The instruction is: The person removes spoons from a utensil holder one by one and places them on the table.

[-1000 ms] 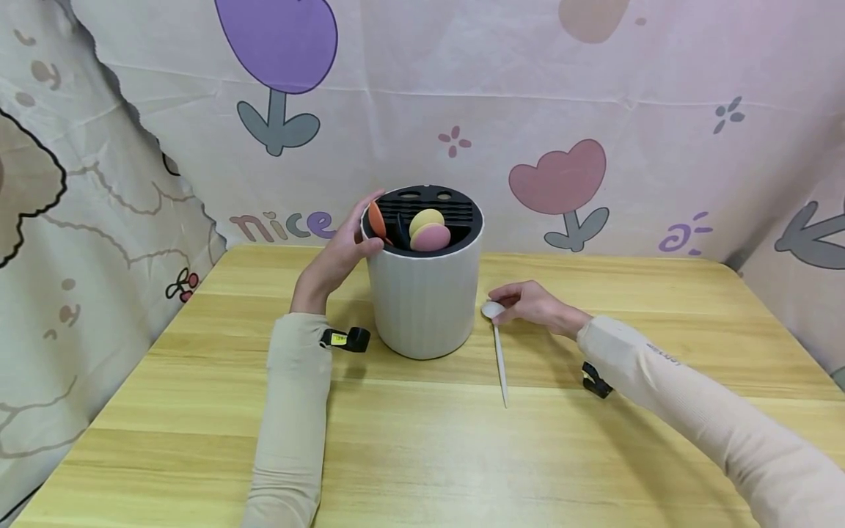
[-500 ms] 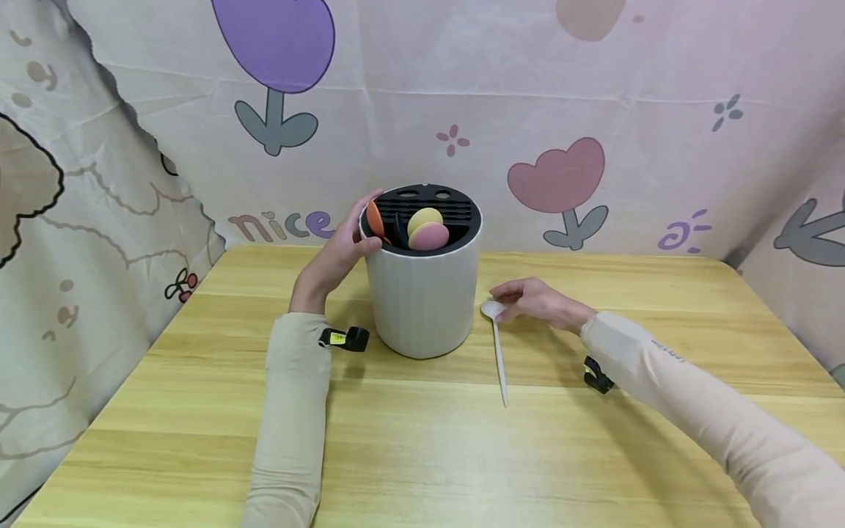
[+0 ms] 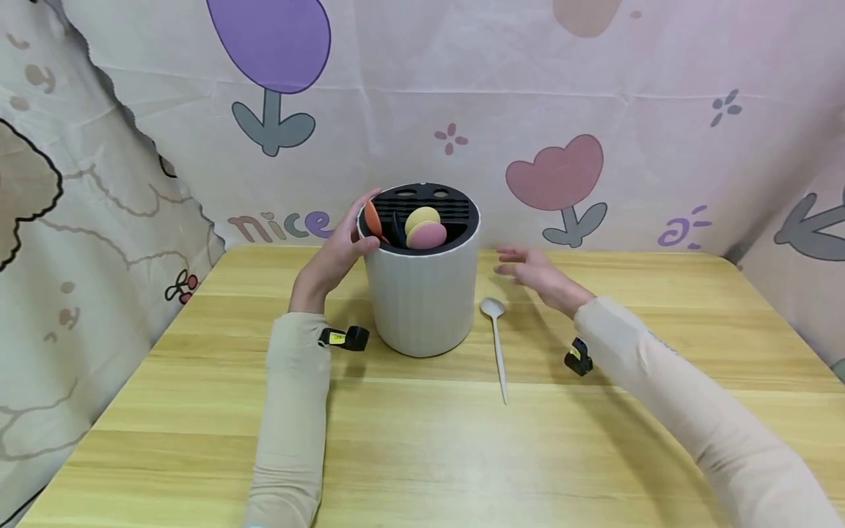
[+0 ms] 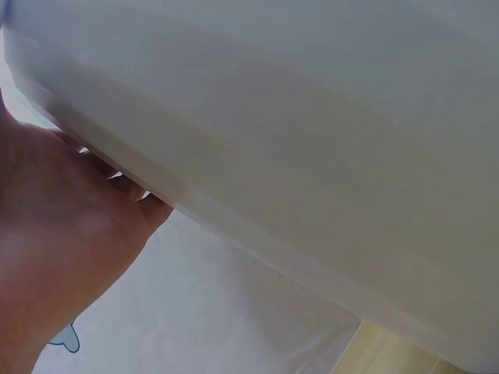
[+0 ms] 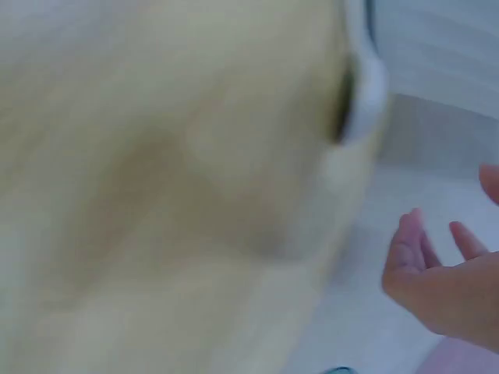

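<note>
A tall ribbed white utensil holder with a black slotted top stands on the table. Utensils with orange, yellow and pink heads poke up from it, beside a dark one. My left hand grips the holder's left side, thumb at the top rim; in the left wrist view its fingers run behind the wall. A pale grey spoon lies right of the holder, handle toward me. Beyond the spoon, my right hand is held with fingers spread and holds nothing.
The light wooden table ends at the back against a hanging printed cloth with flowers. More cloth hangs at the left and right sides. Each forearm wears a black wrist camera near the cuff.
My right hand has let go of the spoon's bowl and moved up and away from it toward the back. The spoon stays on the table. My left hand keeps its place on the holder.
</note>
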### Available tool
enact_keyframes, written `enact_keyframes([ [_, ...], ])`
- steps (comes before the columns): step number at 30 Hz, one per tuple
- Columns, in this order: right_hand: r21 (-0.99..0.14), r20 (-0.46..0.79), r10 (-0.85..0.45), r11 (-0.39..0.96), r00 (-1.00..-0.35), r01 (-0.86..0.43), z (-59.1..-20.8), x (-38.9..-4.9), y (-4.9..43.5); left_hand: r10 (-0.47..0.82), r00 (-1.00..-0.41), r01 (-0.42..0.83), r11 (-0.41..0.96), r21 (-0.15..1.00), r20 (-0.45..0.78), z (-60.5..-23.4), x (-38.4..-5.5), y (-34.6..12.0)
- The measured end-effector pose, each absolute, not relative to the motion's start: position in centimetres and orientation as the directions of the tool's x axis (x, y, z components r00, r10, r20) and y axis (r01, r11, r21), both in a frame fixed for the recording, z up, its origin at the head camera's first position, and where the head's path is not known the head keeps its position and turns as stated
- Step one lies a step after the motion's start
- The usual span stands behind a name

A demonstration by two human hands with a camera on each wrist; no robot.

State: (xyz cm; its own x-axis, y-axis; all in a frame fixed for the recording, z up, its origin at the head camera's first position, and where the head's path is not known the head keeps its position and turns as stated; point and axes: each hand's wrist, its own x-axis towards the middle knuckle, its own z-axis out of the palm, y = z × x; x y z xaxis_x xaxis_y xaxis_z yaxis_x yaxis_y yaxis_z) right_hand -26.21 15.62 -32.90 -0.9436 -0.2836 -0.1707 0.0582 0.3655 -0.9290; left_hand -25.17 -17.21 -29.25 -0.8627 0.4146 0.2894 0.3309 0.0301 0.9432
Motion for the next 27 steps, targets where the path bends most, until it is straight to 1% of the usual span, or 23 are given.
enact_keyframes([
  [4, -0.966, -0.114, -0.211, 0.253, -0.971, 0.058, -29.9, -25.8, 15.9, 0.428, -0.854, 0.331, 0.009, 0.944, 0.295, -29.3, -25.2, -17.1],
  [7, -0.977, -0.042, -0.16, 0.213, -0.986, 0.007, -27.7, -25.3, 16.1, 0.437, -0.849, 0.329, 0.001, 0.944, 0.296, -29.4, -25.3, -17.1],
  [11, -0.971, 0.02, -0.177, 0.233, -0.984, -0.061, -26.0, -24.5, 15.4, 0.422, -0.858, 0.331, 0.021, 0.943, 0.292, -29.3, -25.3, -17.4],
  [16, -0.965, 0.06, -0.196, 0.24, -0.979, -0.107, -25.7, -23.2, 14.2, 0.42, -0.86, 0.335, 0.037, 0.942, 0.289, -29.4, -25.2, -17.6],
  [24, -0.927, 0.236, -0.186, 0.251, -0.954, -0.279, -24.1, -21.4, 13.2, 0.423, -0.855, 0.34, 0.023, 0.94, 0.299, -29.4, -25.2, -17.4],
  [27, -0.905, 0.281, -0.213, 0.264, -0.936, -0.332, -23.1, -20.8, 12.7, 0.424, -0.854, 0.344, 0.023, 0.939, 0.303, -29.4, -25.2, -17.4],
])
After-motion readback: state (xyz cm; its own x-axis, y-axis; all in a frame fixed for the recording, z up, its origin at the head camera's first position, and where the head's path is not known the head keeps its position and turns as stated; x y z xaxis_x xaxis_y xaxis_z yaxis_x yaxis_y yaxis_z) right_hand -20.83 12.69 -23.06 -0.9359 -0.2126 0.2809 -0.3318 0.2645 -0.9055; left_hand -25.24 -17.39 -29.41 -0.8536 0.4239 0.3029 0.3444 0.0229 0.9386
